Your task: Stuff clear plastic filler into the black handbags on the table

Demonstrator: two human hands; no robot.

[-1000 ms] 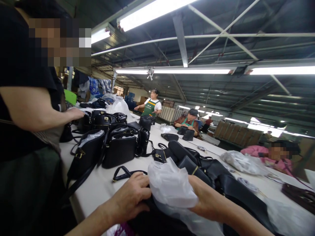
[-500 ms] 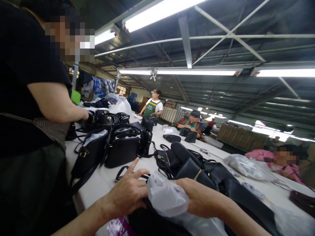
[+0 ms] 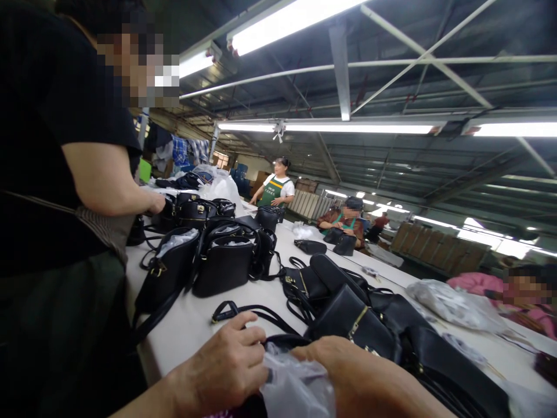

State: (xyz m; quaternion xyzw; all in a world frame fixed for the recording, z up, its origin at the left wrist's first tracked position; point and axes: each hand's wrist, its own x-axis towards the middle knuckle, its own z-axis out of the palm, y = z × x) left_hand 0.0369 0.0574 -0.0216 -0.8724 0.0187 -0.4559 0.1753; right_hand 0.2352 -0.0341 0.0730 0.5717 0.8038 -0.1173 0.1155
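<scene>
My left hand (image 3: 232, 361) is closed with curled fingers at the edge of a black handbag (image 3: 252, 406) low in the view, most of it hidden. My right hand (image 3: 335, 363) is closed on a crumpled clear plastic bag (image 3: 298, 386) at the handbag's opening; its fingertips are out of sight. The handbag's black strap (image 3: 265, 310) with a gold buckle lies on the white table beyond my left hand. Close by on the right lies a pile of black handbags (image 3: 342, 319) with gold zips.
Upright black handbags (image 3: 224, 267) stuffed with plastic stand further back. A co-worker in black (image 3: 65, 145) reaches over the table at left. Other people (image 3: 278, 188) work along the far side. A large plastic bag (image 3: 452, 302) lies at right.
My left fingers have curled in from a spread pose. The plastic bag and my right hand have gone lower, towards the handbag. The view has shifted slightly left.
</scene>
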